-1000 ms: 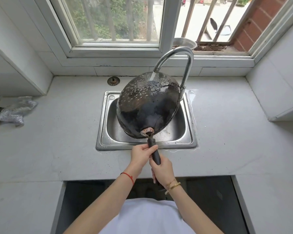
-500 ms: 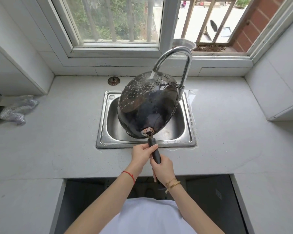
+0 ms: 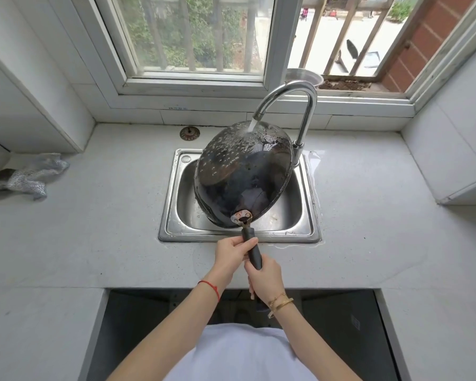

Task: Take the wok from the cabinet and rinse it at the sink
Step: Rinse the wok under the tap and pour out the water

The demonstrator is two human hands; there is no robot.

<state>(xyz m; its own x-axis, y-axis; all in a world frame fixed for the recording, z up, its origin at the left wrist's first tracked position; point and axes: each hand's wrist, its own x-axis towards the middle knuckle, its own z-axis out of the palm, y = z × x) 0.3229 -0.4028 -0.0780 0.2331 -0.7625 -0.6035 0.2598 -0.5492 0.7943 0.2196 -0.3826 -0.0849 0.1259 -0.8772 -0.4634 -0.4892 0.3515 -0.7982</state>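
Wok without legible markings

left hand — grip curled, forward | right hand — grip curled (just behind) | forearms extended

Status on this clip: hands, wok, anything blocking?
Left hand and right hand both grip wok handle. Wok tilted over sink, tap water hitting its upper rim. Nothing blocking.
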